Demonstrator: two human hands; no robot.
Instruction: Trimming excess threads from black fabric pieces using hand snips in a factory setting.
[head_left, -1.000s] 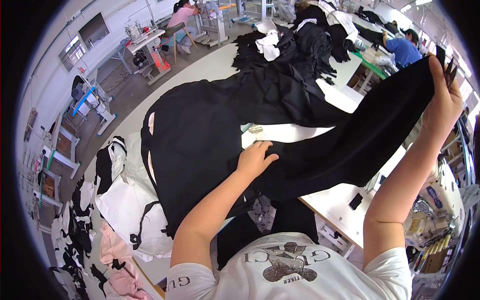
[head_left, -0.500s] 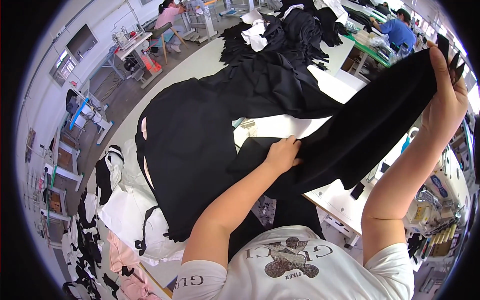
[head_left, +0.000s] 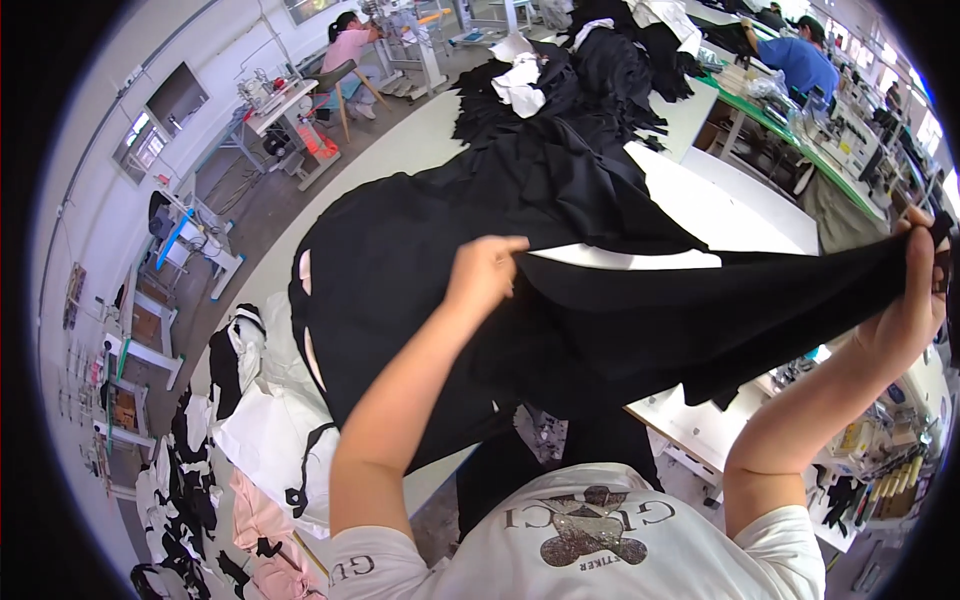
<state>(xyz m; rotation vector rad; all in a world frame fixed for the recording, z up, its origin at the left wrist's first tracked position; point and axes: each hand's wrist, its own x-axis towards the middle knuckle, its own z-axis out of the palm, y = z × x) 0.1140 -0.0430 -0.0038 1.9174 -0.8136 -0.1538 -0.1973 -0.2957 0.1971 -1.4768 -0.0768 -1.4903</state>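
Note:
A long black fabric piece (head_left: 690, 310) is stretched across the front of me, its near side hanging in soft folds over the table edge. At its far right end my right hand (head_left: 915, 285) is raised, fingers closed round the cloth. My left hand (head_left: 485, 272) pinches the upper edge of the same piece near the middle, the index finger pointing right. Under and left of my left hand lies a wide spread of black cloth (head_left: 390, 240) on the pale table (head_left: 720, 200). A narrow gap between the two cloths shows the white tabletop.
A heap of black fabric (head_left: 610, 80) with white scraps lies at the table's far end. White cloth (head_left: 270, 420) and pink cloth (head_left: 275, 510) pile up at the left. Sewing machines (head_left: 265, 90) stand beyond. Two people work farther off, one in pink (head_left: 352, 55), one in blue (head_left: 800, 65).
My left hand has moved up and left to the cloth's upper edge. My right hand has come down, so the raised fabric now stretches nearly level to the right.

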